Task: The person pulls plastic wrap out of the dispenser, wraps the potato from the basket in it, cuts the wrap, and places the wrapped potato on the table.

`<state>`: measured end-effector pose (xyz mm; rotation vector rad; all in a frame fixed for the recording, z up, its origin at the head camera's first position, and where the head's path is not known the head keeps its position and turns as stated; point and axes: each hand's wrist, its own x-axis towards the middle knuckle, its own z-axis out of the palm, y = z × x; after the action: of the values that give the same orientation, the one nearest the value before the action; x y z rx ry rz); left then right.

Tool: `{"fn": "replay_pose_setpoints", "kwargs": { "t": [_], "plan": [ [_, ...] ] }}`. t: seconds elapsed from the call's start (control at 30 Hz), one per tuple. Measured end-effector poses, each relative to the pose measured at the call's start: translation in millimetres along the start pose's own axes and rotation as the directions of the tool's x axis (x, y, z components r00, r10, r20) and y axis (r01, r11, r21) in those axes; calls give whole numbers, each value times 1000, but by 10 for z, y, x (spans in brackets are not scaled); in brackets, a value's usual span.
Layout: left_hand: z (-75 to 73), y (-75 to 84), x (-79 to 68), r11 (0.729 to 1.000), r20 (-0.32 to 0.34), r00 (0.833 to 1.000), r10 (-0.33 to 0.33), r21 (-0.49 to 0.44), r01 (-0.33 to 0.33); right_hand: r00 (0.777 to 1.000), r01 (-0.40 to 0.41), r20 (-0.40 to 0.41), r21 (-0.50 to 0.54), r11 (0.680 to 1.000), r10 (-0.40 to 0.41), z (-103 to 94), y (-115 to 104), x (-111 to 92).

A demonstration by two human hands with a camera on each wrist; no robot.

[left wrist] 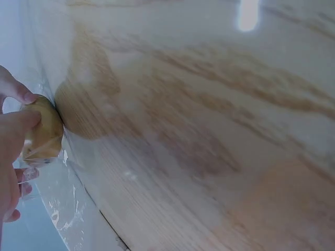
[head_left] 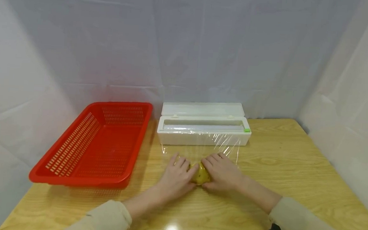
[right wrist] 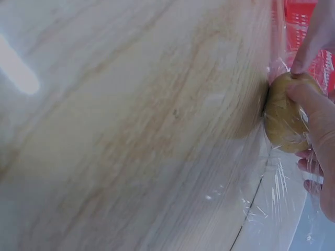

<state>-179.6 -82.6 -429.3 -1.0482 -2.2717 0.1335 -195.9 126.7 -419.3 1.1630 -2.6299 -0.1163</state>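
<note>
A yellow-brown potato (head_left: pixel 201 176) sits on the table between the two hands, with clear cling film (head_left: pixel 197 150) around and behind it. From the left side, the left hand (head_left: pixel 176 176) holds the potato, its thumb lying on the surface in the left wrist view. On the other side the right hand (head_left: pixel 224 172) grips it, thumb on the potato (right wrist: pixel 285 115) and fingers (right wrist: pixel 312 166) partly behind film. The film runs back to a white wrap dispenser (head_left: pixel 203 139), whose lid (head_left: pixel 203 110) is raised, showing the roll (head_left: pixel 203 127) inside.
A red plastic basket (head_left: pixel 137 151) with slotted sides stands on the left of the wooden table (head_left: pixel 282 159). On the dispenser's right end is a small green piece (head_left: pixel 247 130). White sheeting (head_left: pixel 200 49) hangs behind and at both sides.
</note>
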Motion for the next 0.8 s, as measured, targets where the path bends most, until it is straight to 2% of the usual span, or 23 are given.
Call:
{"fn": "replay_pose_setpoints", "kwargs": {
  "t": [0.27, 0.57, 0.8],
  "plan": [
    [42, -43, -1, 1000, 12, 1000, -20, -20, 20, 999, 25, -27, -20, 999, -25, -4, 14, 9],
    [60, -22, 52, 999, 10, 999, -35, 11, 35, 994, -76, -86, -109, 991, 67, 39, -133, -32],
    [113, -18, 73, 997, 19, 998, -63, -48, 64, 976, -149, -180, -142, 979, 122, 78, -226, -42]
  ]
}}
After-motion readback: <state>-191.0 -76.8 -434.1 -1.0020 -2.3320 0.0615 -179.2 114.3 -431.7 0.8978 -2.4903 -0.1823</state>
